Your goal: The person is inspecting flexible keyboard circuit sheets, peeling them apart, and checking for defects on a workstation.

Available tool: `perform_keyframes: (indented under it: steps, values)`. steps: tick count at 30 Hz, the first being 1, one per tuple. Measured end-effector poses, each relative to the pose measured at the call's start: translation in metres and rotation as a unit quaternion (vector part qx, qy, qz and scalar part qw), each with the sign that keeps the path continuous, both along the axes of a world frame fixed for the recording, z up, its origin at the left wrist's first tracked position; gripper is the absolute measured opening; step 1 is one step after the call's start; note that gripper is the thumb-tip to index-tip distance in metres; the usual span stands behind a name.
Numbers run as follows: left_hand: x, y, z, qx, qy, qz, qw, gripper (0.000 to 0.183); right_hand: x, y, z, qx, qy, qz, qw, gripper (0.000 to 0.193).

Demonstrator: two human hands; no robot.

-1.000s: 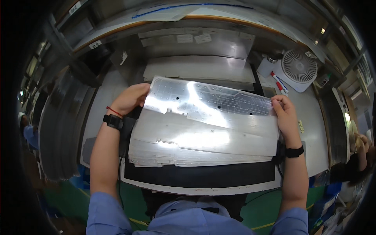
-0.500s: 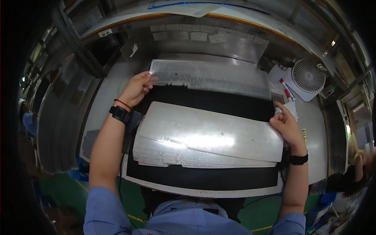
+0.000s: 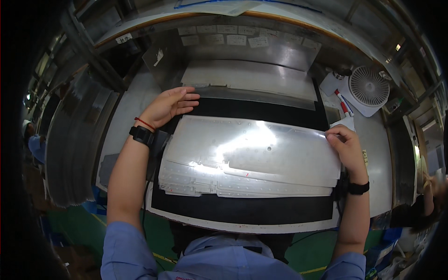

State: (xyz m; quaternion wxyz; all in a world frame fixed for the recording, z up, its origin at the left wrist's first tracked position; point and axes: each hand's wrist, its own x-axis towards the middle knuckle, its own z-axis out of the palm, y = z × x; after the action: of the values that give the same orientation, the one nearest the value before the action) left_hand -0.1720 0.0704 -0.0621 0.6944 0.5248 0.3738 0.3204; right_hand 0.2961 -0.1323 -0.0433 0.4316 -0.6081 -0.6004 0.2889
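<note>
Near pile (image 3: 275, 182) and far pile (image 3: 247, 73), silvery sheets

We list the near pile, fanned on a black mat (image 3: 233, 207); the far pile, beyond it; the right hand (image 3: 346, 147), pinching the far right corner of the near pile's top sheet (image 3: 298, 140); the left hand (image 3: 170, 107), fingers extended, grasping nothing, near the far pile's left end; a white fan (image 3: 368, 88), back right.

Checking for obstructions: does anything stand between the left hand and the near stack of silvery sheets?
Nothing visible does: only black mat shows between the left hand and the near stack, whose far right corner the right hand touches.
</note>
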Motion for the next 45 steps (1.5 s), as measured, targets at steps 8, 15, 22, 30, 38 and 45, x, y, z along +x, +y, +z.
perform_keyframes:
  steps: [8, 15, 22, 30, 38, 45]
  values:
    - [-0.005, 0.003, -0.007, 0.071, 0.037, -0.048, 0.996, 0.049, 0.000, 0.000, 0.002, -0.024, -0.015, -0.024, 0.999, 0.018]
    - [-0.002, 0.004, -0.007, 0.073, 0.042, -0.051, 0.995, 0.034, 0.006, 0.003, -0.005, -0.019, 0.010, -0.027, 0.999, 0.018]
    - [-0.004, 0.006, -0.009, 0.086, 0.067, -0.049, 0.993, 0.013, 0.004, 0.004, -0.007, -0.006, 0.028, -0.035, 0.999, 0.018]
    - [-0.004, 0.005, -0.007, 0.076, 0.071, -0.050, 0.993, 0.011, 0.004, 0.003, -0.004, -0.050, 0.018, -0.054, 0.997, 0.018]
    - [0.005, -0.007, -0.001, 0.064, 0.027, -0.037, 0.997, 0.024, 0.001, 0.002, -0.001, -0.028, -0.030, -0.046, 0.998, 0.021]
    - [-0.003, 0.001, -0.003, 0.047, 0.029, -0.038, 0.998, 0.026, 0.008, 0.002, -0.007, -0.084, -0.010, -0.021, 0.996, 0.021]
